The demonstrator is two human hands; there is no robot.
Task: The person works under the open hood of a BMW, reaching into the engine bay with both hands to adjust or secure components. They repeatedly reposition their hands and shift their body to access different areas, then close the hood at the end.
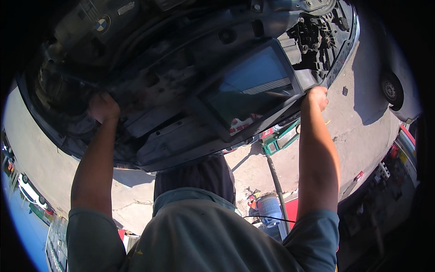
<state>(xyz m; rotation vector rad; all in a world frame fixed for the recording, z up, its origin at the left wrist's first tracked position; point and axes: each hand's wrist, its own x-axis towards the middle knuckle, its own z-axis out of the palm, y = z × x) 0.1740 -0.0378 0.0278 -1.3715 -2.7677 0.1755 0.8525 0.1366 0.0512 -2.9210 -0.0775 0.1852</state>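
Note:
I stand at the front of a car with its engine bay uncovered, both arms stretched forward. Across the front lies a broad dark plastic panel. A glossy black-framed rectangle is set at its right part and reflects sky and a building. My right hand is closed around the edge beside the rectangle's lower right corner, next to a headlight area. My left hand is closed in deep shadow at the left of the panel; its fingertips, and what they grip, are hidden.
Below the bumper at right stands a green floor jack with a long handle. A blue water jug is nearer me. A dark parked car stands at right, a white car far left.

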